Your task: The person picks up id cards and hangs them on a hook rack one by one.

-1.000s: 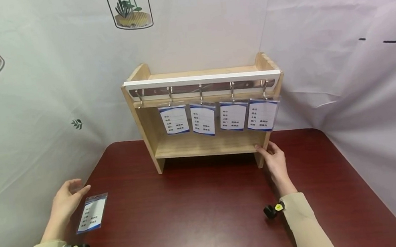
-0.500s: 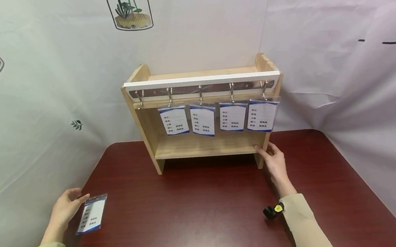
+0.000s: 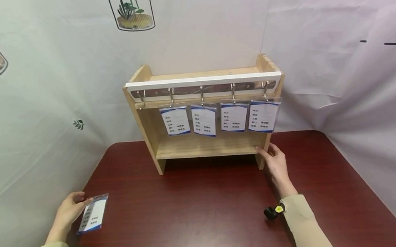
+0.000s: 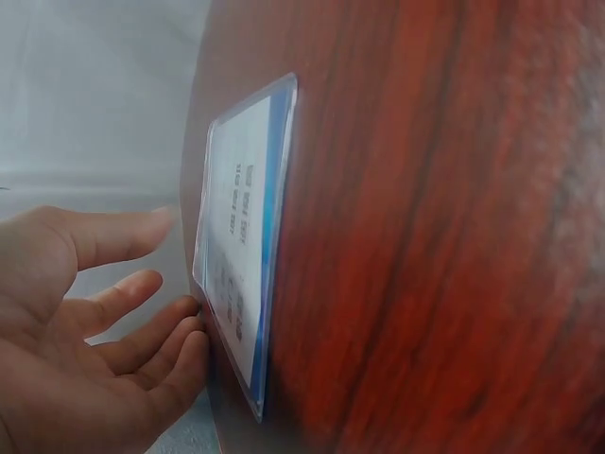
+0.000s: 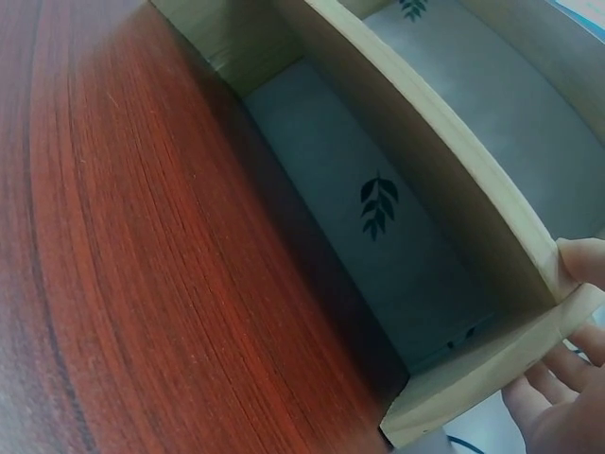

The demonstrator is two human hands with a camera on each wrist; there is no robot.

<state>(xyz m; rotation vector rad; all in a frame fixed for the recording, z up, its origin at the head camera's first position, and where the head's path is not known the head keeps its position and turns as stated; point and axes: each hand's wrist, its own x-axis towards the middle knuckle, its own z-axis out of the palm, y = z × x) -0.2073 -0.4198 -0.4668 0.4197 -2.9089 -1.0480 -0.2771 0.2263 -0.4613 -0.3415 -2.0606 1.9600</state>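
A badge holder (image 3: 95, 214) with a white, blue-edged card lies flat on the table's left side. My left hand (image 3: 69, 212) is at its far-left edge, fingers loosely bent; in the left wrist view the thumb stands apart from the fingers, with the badge holder (image 4: 244, 227) just beyond the fingertips. Whether a fingertip touches it, I cannot tell. On the right, my right hand (image 3: 277, 166) grips the side panel of a small wooden shelf (image 3: 204, 150), thumb on the inner side and fingers outside, also seen in the right wrist view.
Several similar badges (image 3: 204, 121) hang from a metal hook rail (image 3: 187, 90) along the shelf's white front board. The leftmost hook (image 3: 141, 100) carries none. A dark red table (image 3: 193, 212) lies beneath, with white printed cloth (image 3: 38, 116) around its back and sides.
My left hand has come down and nearer to the badge holder, its thumb now over the holder's top corner in the head view. The right hand has kept its grip on the shelf.
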